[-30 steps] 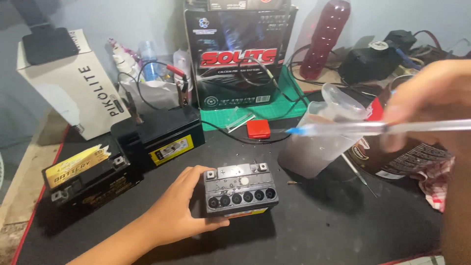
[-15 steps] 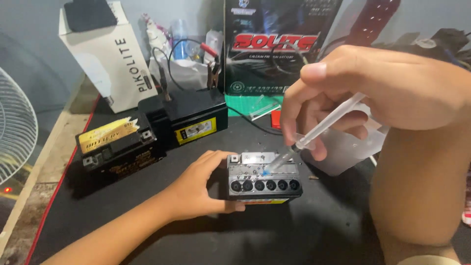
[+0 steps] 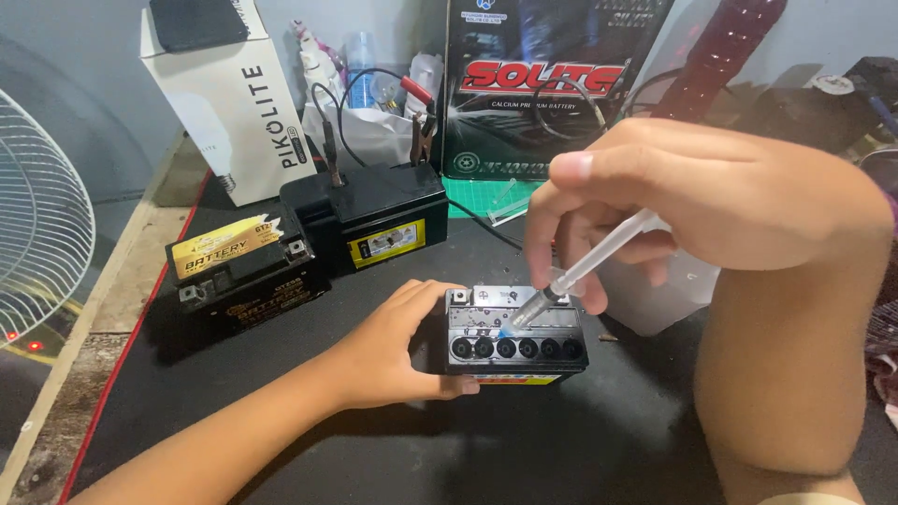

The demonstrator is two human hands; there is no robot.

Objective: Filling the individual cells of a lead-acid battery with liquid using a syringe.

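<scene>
A small black battery (image 3: 514, 348) with a row of several round filler holes on top lies on the dark mat. My left hand (image 3: 393, 346) grips its left side and steadies it. My right hand (image 3: 711, 196) holds a clear plastic syringe (image 3: 585, 271) at a slant, its blue tip touching the battery's top just above the holes. My right forearm fills the lower right of the view.
Two more black batteries (image 3: 248, 271) (image 3: 379, 215) stand at the left rear, one with clip leads (image 3: 419, 112) on it. Behind are a white carton (image 3: 234, 103), a dark battery box (image 3: 543, 84) and a clear cup (image 3: 655, 299) behind my right hand. A fan grille (image 3: 37, 234) is at left.
My right hand brought the syringe from the right, above the cup, down to the battery's top. The camera moved closer. My left hand stayed on the battery.
</scene>
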